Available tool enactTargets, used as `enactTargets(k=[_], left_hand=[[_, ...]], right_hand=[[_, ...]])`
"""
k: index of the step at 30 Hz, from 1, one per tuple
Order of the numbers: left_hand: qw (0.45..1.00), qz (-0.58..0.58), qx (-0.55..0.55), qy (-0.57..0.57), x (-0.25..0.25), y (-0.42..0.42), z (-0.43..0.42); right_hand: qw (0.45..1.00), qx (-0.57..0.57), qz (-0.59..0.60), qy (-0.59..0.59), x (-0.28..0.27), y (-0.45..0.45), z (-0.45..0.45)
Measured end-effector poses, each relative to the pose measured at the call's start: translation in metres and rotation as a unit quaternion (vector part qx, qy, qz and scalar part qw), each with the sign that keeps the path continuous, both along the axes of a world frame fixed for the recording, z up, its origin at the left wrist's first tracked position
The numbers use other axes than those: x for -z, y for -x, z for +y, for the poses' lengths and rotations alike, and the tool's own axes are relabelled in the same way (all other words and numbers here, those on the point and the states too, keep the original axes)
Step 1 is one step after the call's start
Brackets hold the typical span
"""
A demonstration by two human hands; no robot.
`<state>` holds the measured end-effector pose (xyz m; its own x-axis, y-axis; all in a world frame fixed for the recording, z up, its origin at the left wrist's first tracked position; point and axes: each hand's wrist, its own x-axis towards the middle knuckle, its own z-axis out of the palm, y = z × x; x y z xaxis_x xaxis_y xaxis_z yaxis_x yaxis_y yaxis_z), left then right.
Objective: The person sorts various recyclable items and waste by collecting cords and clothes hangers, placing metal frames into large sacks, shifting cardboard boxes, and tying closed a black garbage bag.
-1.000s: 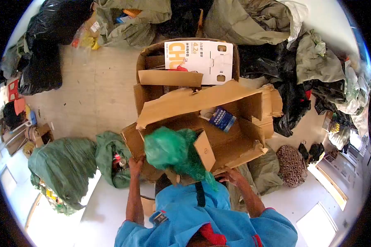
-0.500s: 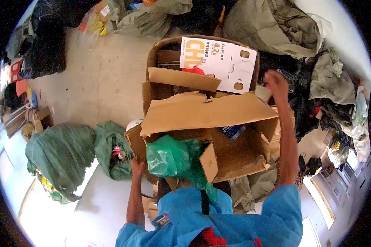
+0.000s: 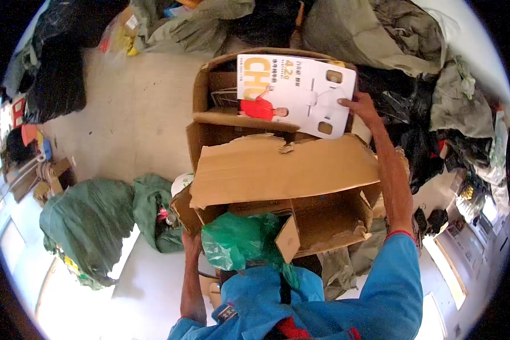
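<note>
My right hand (image 3: 361,109) pinches the right edge of a white printed cardboard sheet (image 3: 300,107), thumb on top. The sheet has cut-out slots, yellow letters and a printed figure in red, and it leans over the far cardboard box (image 3: 199,90). At the lower left corner of the nearer open cardboard box (image 3: 283,167), my left hand (image 3: 191,242) is closed on the box's side flap; its fingertips are partly hidden. A crumpled green plastic bag (image 3: 235,238) lies over that box's near edge, close to my left hand.
Dark green sacks (image 3: 90,221) stand at the left, and a black bag (image 3: 56,73) beyond them. Grey-green sacks (image 3: 374,34) and black plastic bags (image 3: 388,90) crowd the back and right. Bare floor (image 3: 136,107) shows left of the boxes.
My right hand has moved left onto the white sheet's edge and taken hold of it. The sheet has shifted slightly nearer and tilted, showing more of its printed figure. My left hand stays at the box.
</note>
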<state>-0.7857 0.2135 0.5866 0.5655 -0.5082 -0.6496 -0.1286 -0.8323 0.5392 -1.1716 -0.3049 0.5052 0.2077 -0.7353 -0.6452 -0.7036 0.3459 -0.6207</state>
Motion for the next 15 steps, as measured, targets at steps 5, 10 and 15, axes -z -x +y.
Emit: enactTargets(k=[5,10,15], left_hand=[[0.995,0.054,-0.076,-0.030,0.023,-0.002,0.031],[0.993,0.063,-0.088,-0.042,0.028,0.000,0.035],[0.992,0.075,-0.090,-0.040,0.038,-0.010,0.031]], right_hand=[[0.993,-0.086,-0.013,0.080,-0.048,-0.034,0.036],[0.978,-0.167,-0.032,0.116,-0.063,-0.045,0.067],[0.979,-0.178,-0.002,0.096,-0.069,-0.046,0.071]])
